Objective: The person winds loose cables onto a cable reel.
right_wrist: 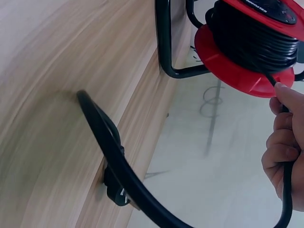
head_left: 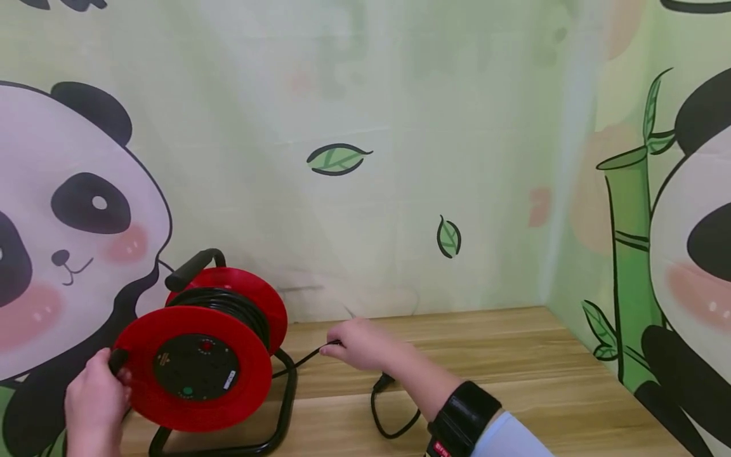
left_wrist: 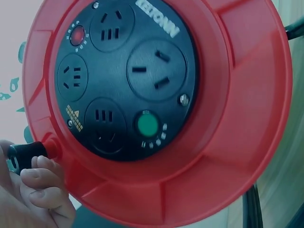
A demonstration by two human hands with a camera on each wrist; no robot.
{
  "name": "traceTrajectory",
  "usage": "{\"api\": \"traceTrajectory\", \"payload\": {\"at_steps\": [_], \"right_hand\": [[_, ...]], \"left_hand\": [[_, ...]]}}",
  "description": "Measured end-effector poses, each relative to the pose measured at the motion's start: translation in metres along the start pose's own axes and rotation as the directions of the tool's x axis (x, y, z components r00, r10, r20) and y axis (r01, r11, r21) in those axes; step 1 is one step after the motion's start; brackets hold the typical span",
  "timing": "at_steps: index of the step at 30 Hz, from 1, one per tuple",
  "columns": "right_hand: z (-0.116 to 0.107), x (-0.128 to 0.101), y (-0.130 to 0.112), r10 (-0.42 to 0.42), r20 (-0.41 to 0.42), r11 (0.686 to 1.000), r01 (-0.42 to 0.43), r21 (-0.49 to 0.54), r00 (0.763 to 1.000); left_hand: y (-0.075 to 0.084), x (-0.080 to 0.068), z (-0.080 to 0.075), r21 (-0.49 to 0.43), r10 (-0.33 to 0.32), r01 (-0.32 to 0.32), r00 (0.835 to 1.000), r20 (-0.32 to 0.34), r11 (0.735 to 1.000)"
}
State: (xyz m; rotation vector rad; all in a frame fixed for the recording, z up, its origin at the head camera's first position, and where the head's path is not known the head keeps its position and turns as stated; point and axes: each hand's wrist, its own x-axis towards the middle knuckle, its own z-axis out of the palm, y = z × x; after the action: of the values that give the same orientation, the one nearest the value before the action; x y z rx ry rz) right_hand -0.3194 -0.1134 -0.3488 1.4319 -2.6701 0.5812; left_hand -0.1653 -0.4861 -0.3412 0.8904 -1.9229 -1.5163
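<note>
A red cable reel [head_left: 200,368] with a black socket panel stands at the left of the table on a black tube frame. My left hand [head_left: 97,397] grips the small black crank knob [left_wrist: 28,156] at the edge of the reel's front disc. Black cable [right_wrist: 251,42] lies wound in many turns between the two red discs. To the right of the reel, my right hand [head_left: 360,343] holds the cable's loose run, fingers curled round it in the right wrist view. Past that hand the cable loops down to its black plug [right_wrist: 116,187] on the wood.
The wooden table [head_left: 502,362] reaches back to a cloth backdrop [head_left: 365,241] printed with pandas, leaves and bamboo. The reel's black carry handle [head_left: 191,270] rises at its top, and the frame's foot [head_left: 285,406] sits on the tabletop.
</note>
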Motion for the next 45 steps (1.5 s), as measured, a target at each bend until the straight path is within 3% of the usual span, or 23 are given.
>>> {"api": "traceTrajectory", "payload": {"at_steps": [5, 15, 22, 29, 36, 45], "right_hand": [[0.007, 0.007, -0.006, -0.027, 0.007, 0.999, 0.027, -0.018, 1.000], [0.018, 0.019, -0.018, -0.044, 0.027, 0.999, 0.044, 0.000, 0.999], [0.029, 0.027, -0.026, -0.052, 0.044, 0.999, 0.051, 0.016, 0.998], [0.039, 0.036, -0.040, -0.094, 0.050, 0.996, 0.094, -0.003, 0.994], [0.037, 0.036, -0.042, -0.088, 0.051, 0.996, 0.089, -0.009, 0.995], [0.035, 0.030, -0.038, -0.106, 0.046, 0.994, 0.107, -0.021, 0.993]], "left_hand": [[0.005, -0.008, 0.006, 0.000, 0.021, -0.021, 1.000, 0.020, 1.000], [0.018, -0.022, 0.022, 0.039, 0.163, -0.164, 0.986, 0.042, 0.986], [0.023, -0.033, 0.031, 0.120, 0.274, -0.278, 0.960, 0.052, 0.953], [0.025, -0.040, 0.040, 0.132, 0.385, -0.392, 0.920, 0.077, 0.910], [0.025, -0.040, 0.042, 0.163, 0.436, -0.443, 0.897, 0.078, 0.882], [0.024, -0.041, 0.044, 0.188, 0.422, -0.434, 0.901, 0.098, 0.881]]}}
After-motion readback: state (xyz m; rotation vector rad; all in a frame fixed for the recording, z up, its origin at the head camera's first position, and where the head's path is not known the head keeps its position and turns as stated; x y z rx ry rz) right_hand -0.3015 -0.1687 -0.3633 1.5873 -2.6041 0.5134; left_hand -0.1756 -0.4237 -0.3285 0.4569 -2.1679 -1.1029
